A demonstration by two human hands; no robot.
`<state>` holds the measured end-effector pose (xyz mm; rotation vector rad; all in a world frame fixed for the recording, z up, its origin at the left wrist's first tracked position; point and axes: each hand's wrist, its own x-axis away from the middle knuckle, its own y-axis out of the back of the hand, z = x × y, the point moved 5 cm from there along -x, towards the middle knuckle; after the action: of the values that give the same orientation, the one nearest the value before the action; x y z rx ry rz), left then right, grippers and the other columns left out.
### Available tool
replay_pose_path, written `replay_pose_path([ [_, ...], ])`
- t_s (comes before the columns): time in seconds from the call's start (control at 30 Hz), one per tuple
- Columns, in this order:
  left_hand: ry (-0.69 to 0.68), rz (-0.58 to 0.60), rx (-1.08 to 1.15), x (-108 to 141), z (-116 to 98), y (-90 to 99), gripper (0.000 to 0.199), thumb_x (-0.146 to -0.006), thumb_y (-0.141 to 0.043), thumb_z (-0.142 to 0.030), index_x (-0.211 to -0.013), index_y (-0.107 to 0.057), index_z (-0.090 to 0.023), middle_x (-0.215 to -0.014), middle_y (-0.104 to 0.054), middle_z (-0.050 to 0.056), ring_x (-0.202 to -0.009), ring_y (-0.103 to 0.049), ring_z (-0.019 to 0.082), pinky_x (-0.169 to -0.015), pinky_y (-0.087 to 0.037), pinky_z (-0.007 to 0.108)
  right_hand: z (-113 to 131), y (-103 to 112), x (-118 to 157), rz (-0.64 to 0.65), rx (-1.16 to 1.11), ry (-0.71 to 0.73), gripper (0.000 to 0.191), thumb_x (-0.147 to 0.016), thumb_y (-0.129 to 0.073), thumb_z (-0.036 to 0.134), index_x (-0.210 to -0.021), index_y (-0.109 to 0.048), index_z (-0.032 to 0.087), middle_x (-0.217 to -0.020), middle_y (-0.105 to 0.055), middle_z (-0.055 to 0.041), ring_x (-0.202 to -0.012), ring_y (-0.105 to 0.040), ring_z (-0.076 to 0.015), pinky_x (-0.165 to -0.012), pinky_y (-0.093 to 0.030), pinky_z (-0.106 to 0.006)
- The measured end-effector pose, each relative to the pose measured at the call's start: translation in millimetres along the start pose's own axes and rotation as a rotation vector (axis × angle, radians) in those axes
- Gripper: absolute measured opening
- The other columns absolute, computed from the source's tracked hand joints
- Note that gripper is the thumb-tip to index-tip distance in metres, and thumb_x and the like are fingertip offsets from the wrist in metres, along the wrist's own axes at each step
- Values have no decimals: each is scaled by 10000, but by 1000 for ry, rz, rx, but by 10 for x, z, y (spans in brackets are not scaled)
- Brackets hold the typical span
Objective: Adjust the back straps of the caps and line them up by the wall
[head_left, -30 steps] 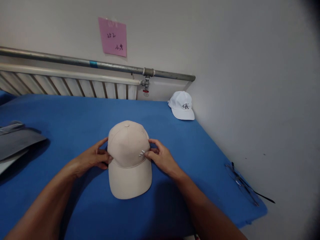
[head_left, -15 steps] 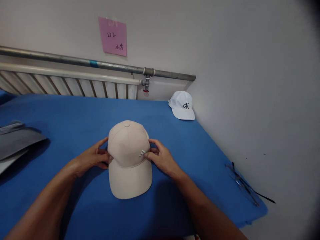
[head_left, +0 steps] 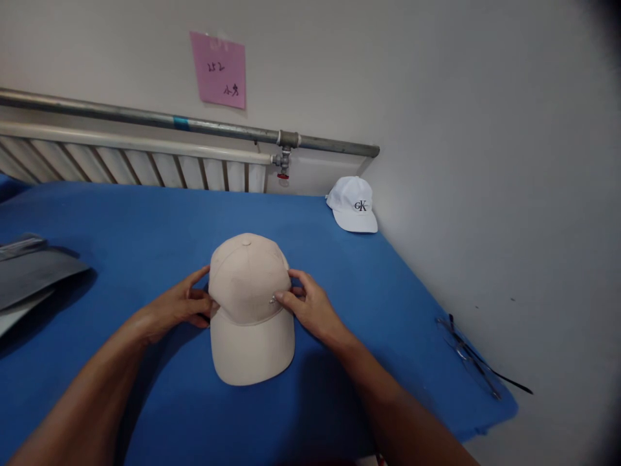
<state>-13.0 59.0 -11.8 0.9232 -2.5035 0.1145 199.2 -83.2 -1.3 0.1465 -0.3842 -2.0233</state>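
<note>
A beige baseball cap (head_left: 250, 285) is in the middle of the view, crown up, with its brim toward me. My left hand (head_left: 187, 303) grips the cap's left side, with some fingertips hidden at the edge. On the other side, my right hand (head_left: 308, 303) pinches the crown, its thumb lying on the front over part of a small metallic emblem (head_left: 272, 299). Both hands are closed on the cap. Whether the cap touches the blue surface cannot be made out.
The blue-covered table (head_left: 160, 220) carries a white cap (head_left: 353, 206) at the back right corner, eyeglasses (head_left: 473, 356) along the right edge, and a grey flat item (head_left: 39, 278) at left. Behind stand a radiator (head_left: 145, 162) and a metal pipe (head_left: 218, 128).
My right thumb has slid slightly left across the metallic emblem and now covers more of it. The cap and my left hand have hardly moved.
</note>
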Motion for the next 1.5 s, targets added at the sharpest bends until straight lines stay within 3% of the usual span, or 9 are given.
replay_pose_path([
  [0.87, -4, 7, -16, -11, 11, 6, 1109, -672, -761, -267, -1544, -76, -253, -853, -689, 43, -829, -662, 260, -700, -536, 349, 24, 1, 18, 24, -52, -13, 455, -759, -636, 306, -1200, -581, 206, -1053, -636, -76, -1004, -603, -229, -822, -493, -364],
  [1.1, -10, 12, -12, 6, -16, -11, 1096, -668, -767, -265, -1542, -106, -249, -864, -685, 51, -820, -662, 257, -699, -531, 356, 36, -2, 20, 14, -10, -9, 466, -780, -659, 383, -1207, -579, 217, -1053, -646, -76, -985, -615, -227, -829, -495, -372],
  [1.5, -5, 0, -28, 20, -21, -11, 1078, -681, -738, -238, -1542, -90, -248, -878, -676, 46, -833, -663, 252, -711, -533, 353, 47, 7, 25, 14, -37, -19, 443, -775, -647, 355, -1188, -585, 208, -1007, -643, -62, -971, -611, -223, -821, -486, -362],
])
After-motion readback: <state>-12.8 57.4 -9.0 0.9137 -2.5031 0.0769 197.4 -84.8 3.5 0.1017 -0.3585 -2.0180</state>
